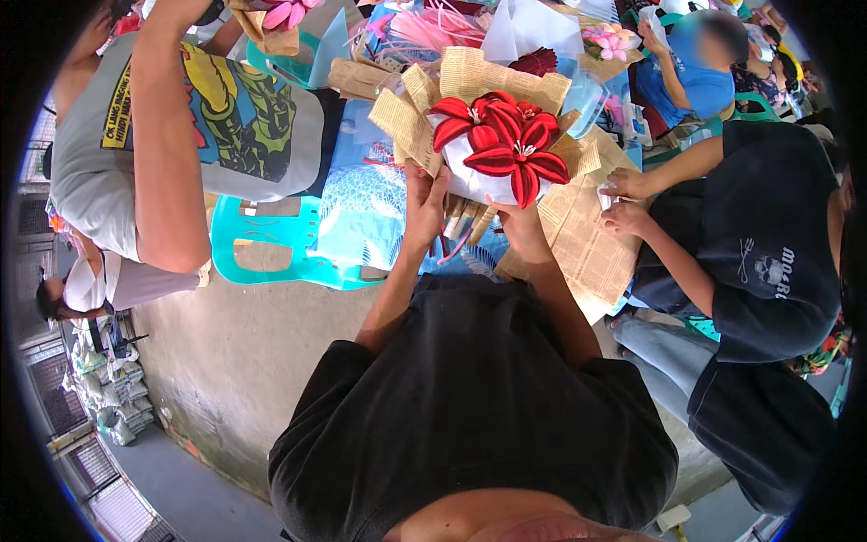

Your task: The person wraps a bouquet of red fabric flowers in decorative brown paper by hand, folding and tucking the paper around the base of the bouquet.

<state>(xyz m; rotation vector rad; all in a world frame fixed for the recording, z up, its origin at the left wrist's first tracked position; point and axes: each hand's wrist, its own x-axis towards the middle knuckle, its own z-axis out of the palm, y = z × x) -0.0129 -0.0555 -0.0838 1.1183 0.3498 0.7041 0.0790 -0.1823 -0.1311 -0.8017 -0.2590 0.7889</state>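
Observation:
Over the table's near edge I hold a bouquet of red fabric-like flowers (515, 149) with pale stamens. White paper (462, 177) sits around the blooms, and brown newsprint-patterned wrapping paper (501, 70) fans out behind and to the left. My left hand (424, 203) grips the lower left of the bouquet, its fingers partly hidden by the paper. On the lower right, my right hand (522, 224) holds it from beneath, just below the front flower; most of its fingers are hidden. More newsprint-patterned paper (578, 235) lies flat beside my right forearm.
A blue patterned tablecloth (361, 212) covers the table. One teal plastic chair (262, 237) stands at the left. A person in grey (244, 117) reaches in from the left; another in black (759, 235) handles something small and white at the right. Pink flowers (610, 41) lie farther back.

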